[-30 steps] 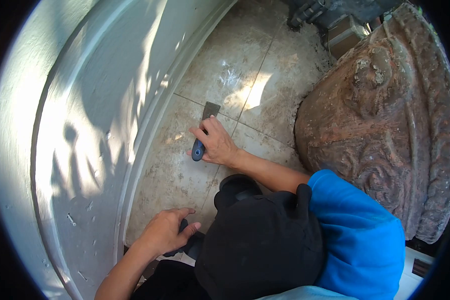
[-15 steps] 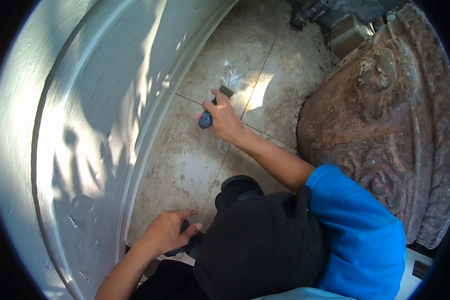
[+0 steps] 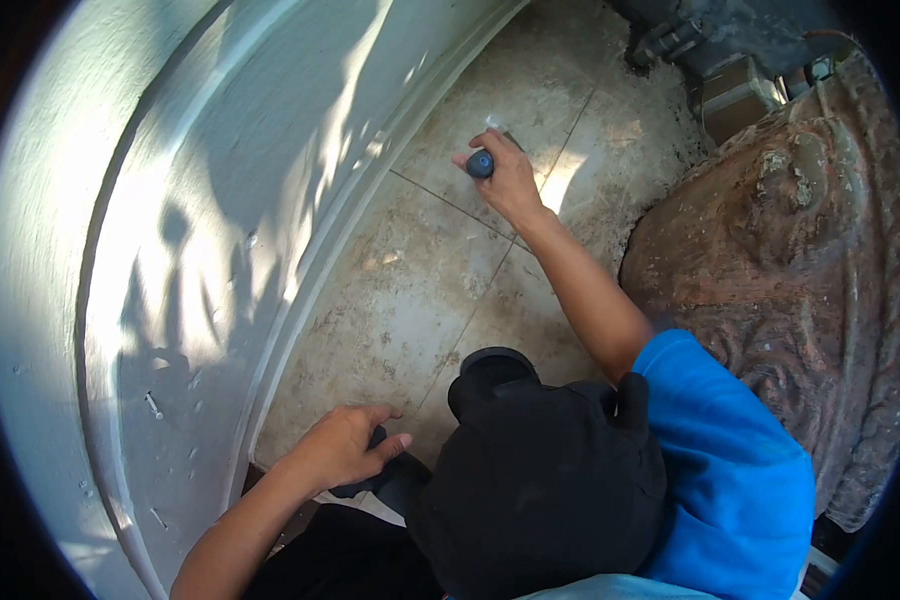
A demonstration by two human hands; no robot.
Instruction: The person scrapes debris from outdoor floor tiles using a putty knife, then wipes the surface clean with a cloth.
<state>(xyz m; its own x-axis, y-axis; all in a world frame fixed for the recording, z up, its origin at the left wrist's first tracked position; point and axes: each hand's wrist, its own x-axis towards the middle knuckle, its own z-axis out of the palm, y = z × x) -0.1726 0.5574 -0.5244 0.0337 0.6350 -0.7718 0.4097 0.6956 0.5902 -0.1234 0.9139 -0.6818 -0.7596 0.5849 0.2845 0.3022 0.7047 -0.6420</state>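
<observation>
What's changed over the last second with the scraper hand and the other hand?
The right hand, gripping the scraper throughout, pushed it forward across the floor tiles, away from the body, arm now stretched out. The blade is now hidden behind the hand. The left hand stayed planted on the floor near the knee. The carved stone stayed put.

Bright dappled sunlight, leaf shadows on the wall [image 3: 170, 250], fisheye-curved, dark-vignetted edges

The scraper [image 3: 481, 163] blade is hidden behind the right hand [image 3: 510, 180]
</observation>
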